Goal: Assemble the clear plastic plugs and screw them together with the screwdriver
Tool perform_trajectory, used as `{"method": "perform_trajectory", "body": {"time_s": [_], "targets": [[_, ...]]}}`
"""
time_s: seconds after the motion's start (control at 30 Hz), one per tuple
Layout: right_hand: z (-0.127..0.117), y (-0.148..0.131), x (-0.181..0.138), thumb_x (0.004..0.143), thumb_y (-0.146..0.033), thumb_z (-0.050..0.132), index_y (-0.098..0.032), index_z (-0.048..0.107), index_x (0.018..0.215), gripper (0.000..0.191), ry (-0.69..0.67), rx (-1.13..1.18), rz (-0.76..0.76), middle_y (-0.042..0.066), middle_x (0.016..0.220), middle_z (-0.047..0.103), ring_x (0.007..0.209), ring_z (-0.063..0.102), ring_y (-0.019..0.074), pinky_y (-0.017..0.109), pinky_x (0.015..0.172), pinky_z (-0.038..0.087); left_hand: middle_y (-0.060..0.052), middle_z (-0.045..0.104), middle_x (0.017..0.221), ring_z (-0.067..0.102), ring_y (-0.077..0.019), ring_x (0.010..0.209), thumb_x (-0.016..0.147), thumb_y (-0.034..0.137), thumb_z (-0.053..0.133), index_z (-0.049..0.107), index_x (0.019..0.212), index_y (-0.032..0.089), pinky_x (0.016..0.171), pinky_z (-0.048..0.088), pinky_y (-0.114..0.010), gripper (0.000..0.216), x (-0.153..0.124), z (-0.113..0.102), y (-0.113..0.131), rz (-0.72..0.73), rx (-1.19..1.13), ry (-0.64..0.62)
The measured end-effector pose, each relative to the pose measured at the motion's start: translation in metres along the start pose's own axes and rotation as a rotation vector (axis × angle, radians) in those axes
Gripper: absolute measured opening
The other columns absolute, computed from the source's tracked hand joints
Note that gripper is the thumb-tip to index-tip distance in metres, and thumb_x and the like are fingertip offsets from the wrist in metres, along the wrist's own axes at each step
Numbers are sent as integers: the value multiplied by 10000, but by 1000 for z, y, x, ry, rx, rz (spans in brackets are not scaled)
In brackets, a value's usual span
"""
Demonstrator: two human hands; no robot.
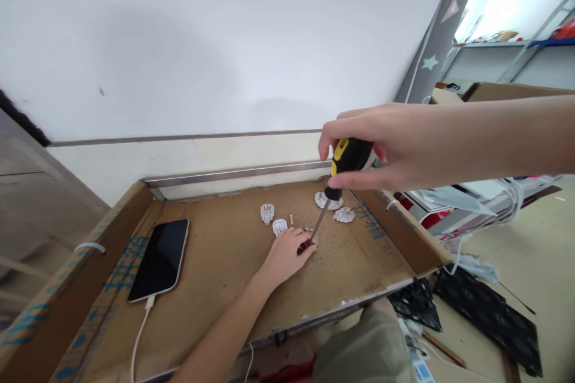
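My right hand (381, 149) is closed around the black-and-yellow handle of a screwdriver (345, 161), held above the cardboard tray (224, 263). Its metal shaft slants down and left to a small dark part (306, 245) that my left hand (287, 251) pinches against the cardboard. The tip meets that part between my fingertips. White plug pieces lie close by: one (267, 212) and another (279, 226) just left of my left hand, two more (344, 214) under the screwdriver handle. A tiny brass piece (291, 219) rests beside them.
A black phone (159, 258) with a white charging cable (140, 335) lies on the tray's left side. The tray's raised cardboard walls (404, 233) surround the work area. Black panels (489, 311), cables and boxes clutter the floor at right. A white wall stands behind.
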State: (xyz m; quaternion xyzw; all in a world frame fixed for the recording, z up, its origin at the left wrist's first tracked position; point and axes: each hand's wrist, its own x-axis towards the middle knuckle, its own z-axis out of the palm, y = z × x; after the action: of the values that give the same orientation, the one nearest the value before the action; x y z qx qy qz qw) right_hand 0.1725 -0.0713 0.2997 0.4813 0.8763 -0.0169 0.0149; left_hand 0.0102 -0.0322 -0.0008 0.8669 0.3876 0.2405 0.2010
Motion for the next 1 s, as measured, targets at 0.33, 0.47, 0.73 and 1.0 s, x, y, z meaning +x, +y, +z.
{"method": "perform_trajectory", "body": {"time_s": [0.33, 0.47, 0.73, 1.0], "targets": [[5, 4, -4, 771, -337, 516, -284, 560, 1058, 296, 69, -4, -57, 7, 993, 580, 605, 483, 74, 230, 564, 336, -21, 638, 850, 548, -183, 857, 879, 307, 525, 643, 876, 204, 811, 391, -329, 157, 1, 0, 0, -2, 16, -8], [6, 2, -4, 761, -320, 527, -271, 561, 1059, 304, 80, -10, -80, 14, 1013, 557, 618, 484, 69, 237, 591, 352, -16, 638, 854, 546, -183, 867, 883, 309, 522, 644, 874, 213, 813, 387, -325, 156, 0, 0, -1, -2, 5, -9], [8, -2, -5, 774, -329, 513, -292, 542, 1088, 317, 86, -71, -54, 12, 1083, 530, 627, 495, 66, 241, 592, 354, -18, 639, 856, 551, -184, 863, 881, 303, 526, 640, 876, 204, 813, 389, -327, 151, 0, 0, -1, 4, 7, -2], [8, -4, -9, 792, -310, 488, -345, 498, 1126, 336, 84, -98, -25, -1, 1150, 497, 552, 454, 51, 253, 555, 365, -23, 639, 857, 549, -184, 869, 883, 307, 520, 643, 880, 203, 821, 388, -333, 161, 1, -1, 0, 0, 7, -12]]}}
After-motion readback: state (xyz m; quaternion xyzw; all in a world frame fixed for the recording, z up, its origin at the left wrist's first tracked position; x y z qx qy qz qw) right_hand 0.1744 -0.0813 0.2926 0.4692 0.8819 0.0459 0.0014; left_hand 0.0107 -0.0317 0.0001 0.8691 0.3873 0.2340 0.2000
